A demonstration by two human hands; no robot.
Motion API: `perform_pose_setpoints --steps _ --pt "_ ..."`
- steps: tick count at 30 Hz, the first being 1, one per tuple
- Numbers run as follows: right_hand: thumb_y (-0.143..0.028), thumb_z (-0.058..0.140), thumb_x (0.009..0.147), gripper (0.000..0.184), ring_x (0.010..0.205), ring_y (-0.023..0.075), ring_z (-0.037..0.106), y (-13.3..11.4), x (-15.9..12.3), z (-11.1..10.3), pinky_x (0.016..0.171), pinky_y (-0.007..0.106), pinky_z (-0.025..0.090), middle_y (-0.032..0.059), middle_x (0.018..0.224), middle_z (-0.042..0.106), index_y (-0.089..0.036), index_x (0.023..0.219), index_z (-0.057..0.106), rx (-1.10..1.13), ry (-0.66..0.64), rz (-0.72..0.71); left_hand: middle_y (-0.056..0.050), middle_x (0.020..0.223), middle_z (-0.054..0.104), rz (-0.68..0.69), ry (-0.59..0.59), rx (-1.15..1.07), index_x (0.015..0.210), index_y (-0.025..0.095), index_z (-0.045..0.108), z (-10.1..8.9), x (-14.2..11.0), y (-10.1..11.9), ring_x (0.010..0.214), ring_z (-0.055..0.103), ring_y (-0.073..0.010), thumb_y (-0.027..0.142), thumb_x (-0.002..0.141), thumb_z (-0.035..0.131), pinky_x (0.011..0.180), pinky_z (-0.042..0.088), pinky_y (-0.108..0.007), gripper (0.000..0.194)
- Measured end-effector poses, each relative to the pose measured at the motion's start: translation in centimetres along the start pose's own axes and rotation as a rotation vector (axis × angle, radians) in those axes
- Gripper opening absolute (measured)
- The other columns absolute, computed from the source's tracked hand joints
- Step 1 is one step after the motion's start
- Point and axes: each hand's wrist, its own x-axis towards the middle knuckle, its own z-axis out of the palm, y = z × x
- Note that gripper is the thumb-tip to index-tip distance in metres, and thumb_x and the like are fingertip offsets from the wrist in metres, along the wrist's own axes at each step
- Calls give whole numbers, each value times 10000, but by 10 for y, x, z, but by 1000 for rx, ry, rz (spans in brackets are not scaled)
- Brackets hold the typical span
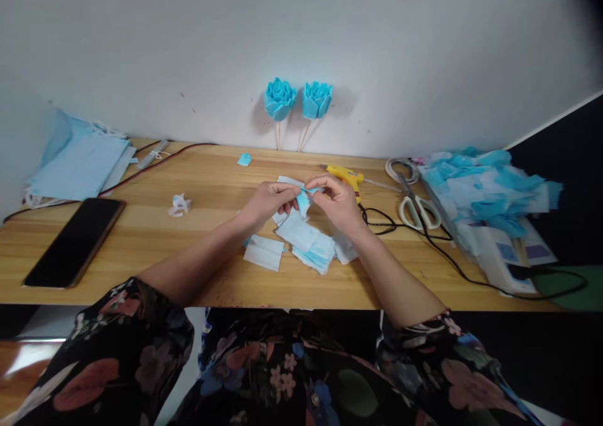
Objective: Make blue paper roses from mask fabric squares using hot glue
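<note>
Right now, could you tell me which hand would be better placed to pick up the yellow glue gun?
Probably the right hand: the yellow glue gun lies just beyond it, while the left hand is farther off. Both pinch the blue piece, so the right must let go first.

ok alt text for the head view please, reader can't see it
A person's left hand and right hand pinch a small blue piece above loose pale rectangles on a wooden table. Behind, two blue flowers on sticks stand by the wall; scissors lie at right.
</note>
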Motion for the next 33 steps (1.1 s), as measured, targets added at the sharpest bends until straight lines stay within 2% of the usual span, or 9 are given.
perform_pose_setpoints --steps 4,14,17,20,24,30,33 --pt "-135 578 743 197 1032 210 665 1 0 -2 868 364 507 33 1030 736 -257 802 720 -15 -12 -41 -15 530 577 -7 -31 -52 586 170 667 -2 4 -7 502 485 -89 435 853 660 515 333 -236 377" --pt "-165 560 792 194 1033 219 675 -2 0 -2 881 382 508 40 1037 748 -252 838 726 -45 -47 -10 -27 584 621 8 -16 -81 599 170 664 -2 6 -9 523 495 -88 515 791 727 511 352 -232 400" --pt "-288 590 866 148 1068 232 662 -7 -1 -5 918 390 502 44 1059 750 -251 870 733 -33 -99 23 -14 570 603 3 19 -67 605 165 657 -2 5 -7 520 480 -86 487 797 712 516 345 -235 378" --pt "-480 587 918 272 980 221 661 -8 -1 -7 884 379 512 39 1038 744 -252 944 733 21 -100 98 -9 581 602 4 68 -60 608 164 639 0 3 -4 524 474 -84 432 809 698 528 343 -239 340" --pt "-664 593 879 440 871 207 644 0 -1 -5 758 349 528 32 955 719 -271 1022 729 115 -20 200 -8 598 614 21 126 -70 657 163 662 2 0 0 536 482 -90 390 811 691 534 349 -241 276" --pt "-696 651 821 464 686 175 589 7 -1 0 632 326 500 24 728 638 -243 723 672 212 -65 338 -1 584 614 39 174 -66 674 161 679 3 0 0 535 483 -86 388 801 696 527 369 -229 261" --pt "-645 704 797 431 662 159 565 4 -2 1 617 308 482 8 697 616 -231 700 639 223 -101 352 2 582 612 46 177 -64 664 160 679 3 0 -1 534 481 -83 379 804 695 537 382 -228 261"
